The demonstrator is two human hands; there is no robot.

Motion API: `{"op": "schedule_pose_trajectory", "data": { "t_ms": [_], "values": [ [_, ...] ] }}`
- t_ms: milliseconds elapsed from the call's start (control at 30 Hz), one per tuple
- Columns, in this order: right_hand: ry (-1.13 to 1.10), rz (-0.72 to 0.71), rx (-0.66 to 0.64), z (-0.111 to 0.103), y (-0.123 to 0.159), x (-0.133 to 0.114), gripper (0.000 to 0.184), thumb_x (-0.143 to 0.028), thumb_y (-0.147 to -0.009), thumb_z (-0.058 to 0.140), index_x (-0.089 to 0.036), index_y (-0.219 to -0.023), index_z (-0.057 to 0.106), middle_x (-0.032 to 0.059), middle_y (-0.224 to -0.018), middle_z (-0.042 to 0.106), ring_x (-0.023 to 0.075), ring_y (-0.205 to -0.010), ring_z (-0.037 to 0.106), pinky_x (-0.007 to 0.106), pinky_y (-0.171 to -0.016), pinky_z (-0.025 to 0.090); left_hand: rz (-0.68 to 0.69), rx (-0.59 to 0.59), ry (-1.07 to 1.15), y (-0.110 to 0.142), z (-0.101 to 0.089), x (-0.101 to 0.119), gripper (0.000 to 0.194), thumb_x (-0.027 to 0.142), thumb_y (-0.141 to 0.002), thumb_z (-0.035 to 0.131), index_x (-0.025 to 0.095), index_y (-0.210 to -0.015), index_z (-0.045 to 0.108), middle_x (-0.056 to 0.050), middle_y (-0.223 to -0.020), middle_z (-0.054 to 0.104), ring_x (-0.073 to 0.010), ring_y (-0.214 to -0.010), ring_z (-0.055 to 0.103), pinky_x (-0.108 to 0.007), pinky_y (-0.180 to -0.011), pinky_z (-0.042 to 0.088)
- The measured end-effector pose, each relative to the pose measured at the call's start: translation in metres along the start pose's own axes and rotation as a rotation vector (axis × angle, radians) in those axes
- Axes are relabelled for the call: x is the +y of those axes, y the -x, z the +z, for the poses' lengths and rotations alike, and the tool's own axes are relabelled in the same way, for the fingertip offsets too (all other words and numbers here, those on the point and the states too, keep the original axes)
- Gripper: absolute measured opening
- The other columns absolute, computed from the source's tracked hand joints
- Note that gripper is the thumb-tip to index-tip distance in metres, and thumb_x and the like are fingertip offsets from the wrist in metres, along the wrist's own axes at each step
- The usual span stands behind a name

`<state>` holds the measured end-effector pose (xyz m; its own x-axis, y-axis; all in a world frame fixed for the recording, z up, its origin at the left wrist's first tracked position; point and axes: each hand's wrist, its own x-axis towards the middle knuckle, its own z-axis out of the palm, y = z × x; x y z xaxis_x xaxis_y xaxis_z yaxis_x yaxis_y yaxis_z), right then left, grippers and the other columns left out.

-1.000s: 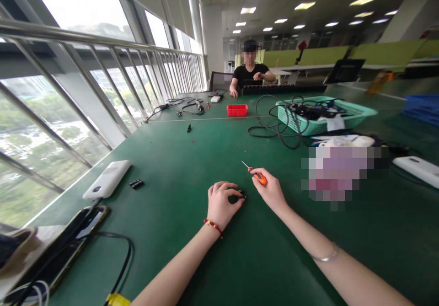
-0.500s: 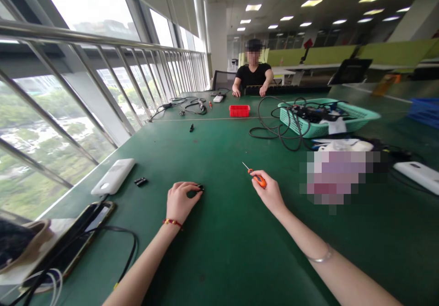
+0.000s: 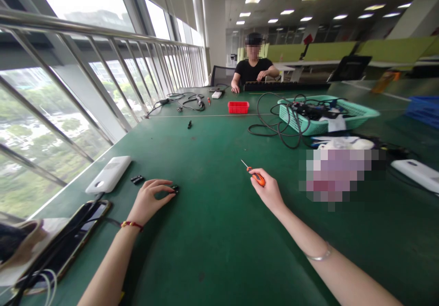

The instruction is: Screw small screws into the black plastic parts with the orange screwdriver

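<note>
My right hand [image 3: 268,186] is closed round an orange-and-black screwdriver [image 3: 258,178], its thin metal tip pointing up and to the left above the green table [image 3: 212,242]. My left hand [image 3: 151,198], with a red string bracelet at the wrist, pinches a small black part [image 3: 175,189] between thumb and fingertips, low at the tabletop. What kind of part it is I cannot make out. Just beyond that hand lies another small black piece [image 3: 137,179]. A third dark piece [image 3: 189,124] rests farther up the table.
At left lie a white power bank [image 3: 109,174] and a phone [image 3: 70,246] with cables. A red bin [image 3: 238,108] and a teal basket [image 3: 329,125] of cables stand farther off. Another person [image 3: 254,70] sits at the far end. A second white power bank [image 3: 416,173] is at right.
My left hand has slid left along the table with the small black part. My right hand with the screwdriver has hardly moved. The other person's one arm has drawn in.
</note>
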<state>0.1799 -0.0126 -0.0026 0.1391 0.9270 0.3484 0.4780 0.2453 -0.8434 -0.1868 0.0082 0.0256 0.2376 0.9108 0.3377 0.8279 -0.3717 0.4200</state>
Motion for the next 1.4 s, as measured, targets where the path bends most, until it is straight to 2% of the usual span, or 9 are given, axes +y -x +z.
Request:
{"op": "schedule_pose_trajectory", "data": {
  "t_ms": [200, 400, 867, 1200, 1400],
  "values": [
    [0.014, 0.007, -0.006, 0.0, 0.001, 0.0, 0.021, -0.033, -0.079, 0.05, -0.019, -0.09, 0.061, 0.0041, -0.085, 0.066, 0.014, -0.063, 0.055, 0.025, -0.061, 0.041, -0.1, 0.121, 0.054, -0.001, -0.001, -0.005, 0.048, 0.068, -0.066, 0.056, 0.024, -0.076, 0.071, -0.005, -0.095, 0.069, -0.025, -0.093, 0.061, -0.043, -0.093, 0.043],
    [0.023, -0.002, -0.002, 0.0, 0.001, -0.001, 0.022, -0.033, -0.079, 0.049, -0.019, -0.09, 0.061, 0.0041, -0.084, 0.066, 0.0139, -0.062, 0.055, 0.025, -0.061, 0.042, -0.134, 0.097, 0.114, -0.005, 0.007, 0.0, 0.051, 0.069, -0.064, 0.057, 0.022, -0.075, 0.071, -0.006, -0.091, 0.07, -0.0234, -0.09, 0.062, -0.038, -0.089, 0.047],
    [0.013, 0.013, -0.015, -0.001, 0.001, -0.001, 0.021, -0.032, -0.079, 0.05, -0.019, -0.09, 0.061, 0.0045, -0.087, 0.066, 0.0152, -0.066, 0.057, 0.026, -0.064, 0.043, -0.143, 0.065, 0.1, -0.003, 0.005, -0.001, 0.048, 0.068, -0.065, 0.058, 0.023, -0.077, 0.071, -0.005, -0.091, 0.071, -0.0236, -0.091, 0.063, -0.038, -0.089, 0.048],
    [0.015, 0.012, -0.015, 0.0, 0.001, -0.002, 0.021, -0.033, -0.079, 0.05, -0.019, -0.09, 0.061, 0.0041, -0.086, 0.066, 0.0146, -0.064, 0.055, 0.025, -0.06, 0.041, -0.161, 0.042, 0.118, -0.003, 0.006, 0.002, 0.051, 0.069, -0.064, 0.058, 0.021, -0.077, 0.071, -0.006, -0.091, 0.07, -0.0246, -0.09, 0.063, -0.039, -0.09, 0.048],
    [0.027, 0.011, -0.017, 0.0, 0.001, -0.001, 0.02, -0.032, -0.079, 0.05, -0.02, -0.09, 0.061, 0.0038, -0.086, 0.066, 0.0149, -0.065, 0.056, 0.025, -0.06, 0.041, -0.182, 0.033, 0.058, -0.001, 0.0, -0.011, 0.054, 0.066, -0.065, 0.059, 0.021, -0.093, 0.07, -0.007, -0.096, 0.069, -0.0252, -0.092, 0.061, -0.039, -0.087, 0.047]
  ]
}}
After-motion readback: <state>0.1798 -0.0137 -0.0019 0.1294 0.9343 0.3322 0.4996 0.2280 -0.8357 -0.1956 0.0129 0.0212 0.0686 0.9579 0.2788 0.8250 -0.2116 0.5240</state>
